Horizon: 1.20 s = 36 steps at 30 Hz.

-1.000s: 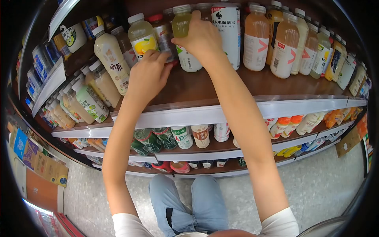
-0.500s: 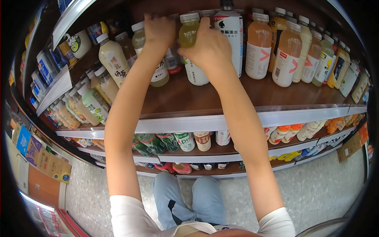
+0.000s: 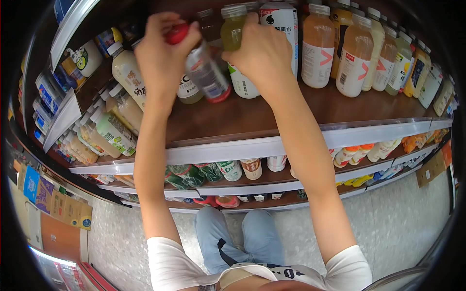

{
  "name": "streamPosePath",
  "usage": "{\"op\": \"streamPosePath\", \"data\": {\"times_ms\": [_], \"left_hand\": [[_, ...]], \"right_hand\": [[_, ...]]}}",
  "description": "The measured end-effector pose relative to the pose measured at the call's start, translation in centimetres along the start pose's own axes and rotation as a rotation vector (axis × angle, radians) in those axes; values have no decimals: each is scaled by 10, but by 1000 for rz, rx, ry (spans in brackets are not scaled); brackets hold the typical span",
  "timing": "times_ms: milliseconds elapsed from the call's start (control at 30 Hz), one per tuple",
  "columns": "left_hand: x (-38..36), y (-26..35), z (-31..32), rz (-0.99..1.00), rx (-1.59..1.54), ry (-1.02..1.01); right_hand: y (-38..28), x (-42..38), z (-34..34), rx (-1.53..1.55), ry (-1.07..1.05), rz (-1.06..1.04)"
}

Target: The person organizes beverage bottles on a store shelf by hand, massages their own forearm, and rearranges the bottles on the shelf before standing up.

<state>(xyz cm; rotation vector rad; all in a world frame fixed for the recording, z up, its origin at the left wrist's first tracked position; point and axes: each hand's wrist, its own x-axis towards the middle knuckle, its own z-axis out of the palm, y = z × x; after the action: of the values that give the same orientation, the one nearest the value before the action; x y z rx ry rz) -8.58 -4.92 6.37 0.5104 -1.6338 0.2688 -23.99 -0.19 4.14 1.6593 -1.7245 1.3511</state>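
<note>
Now pinched by its cap: red-capped bottle (image 3: 208, 72) tilted on the left

And the cap is held between the thumb and curled fingers of the left hand (image 3: 162, 53), a narrow grip from above. Below and to the right of that grip the body is slung, its long axis slanted from the cap at upper left to the red-banded base at lower right. By that slant the base is brought just beside the yellow-green bottle (image 3: 233, 36), over the front part of the brown shelf (image 3: 291, 106); whether the board is touched cannot be told through the blur. The left hand is the nearer one to the cap, the right hand (image 3: 259, 51) to the base side.

On the right, the yellow-green bottle is clasped round its shoulder, nearly upright, its see-through wall filled with yellowish drink. Behind the left wrist a half-hidden bottle (image 3: 190, 94) is glimpsed, pale liquid showing near its foot. Farther right, peach-coloured drink is seen in the orange bottle (image 3: 318, 46), nearly up to the neck. Creamy drink is held by the milk-tea bottle (image 3: 127, 70) at far left. What fills the red-capped bottle cannot be made out.
</note>
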Motion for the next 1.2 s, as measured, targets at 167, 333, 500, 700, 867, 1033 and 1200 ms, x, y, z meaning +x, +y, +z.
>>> {"op": "streamPosePath", "data": {"times_ms": [167, 333, 500, 700, 867, 1033, 1200], "left_hand": [[4, -3, -48, -142, -45, -74], [6, -15, -51, 36, 231, -83], [-4, -25, -45, 37, 310, -91], [-53, -29, -35, 407, 479, 52], [-59, -34, -32, 458, 535, 5], [-68, -37, -37, 447, 585, 47], [-62, -20, -31, 538, 499, 99]], "right_hand": [[6, 4, 6, 11, 6, -68], [-3, 8, 25, 110, -77, -115], [-16, -3, 71, 105, -18, -106], [-11, -4, 77, 212, 26, -180], [-20, -2, 63, 322, -310, -154], [-4, -7, 76, 118, -456, -330], [-12, -8, 59, 214, -256, -308]]}}
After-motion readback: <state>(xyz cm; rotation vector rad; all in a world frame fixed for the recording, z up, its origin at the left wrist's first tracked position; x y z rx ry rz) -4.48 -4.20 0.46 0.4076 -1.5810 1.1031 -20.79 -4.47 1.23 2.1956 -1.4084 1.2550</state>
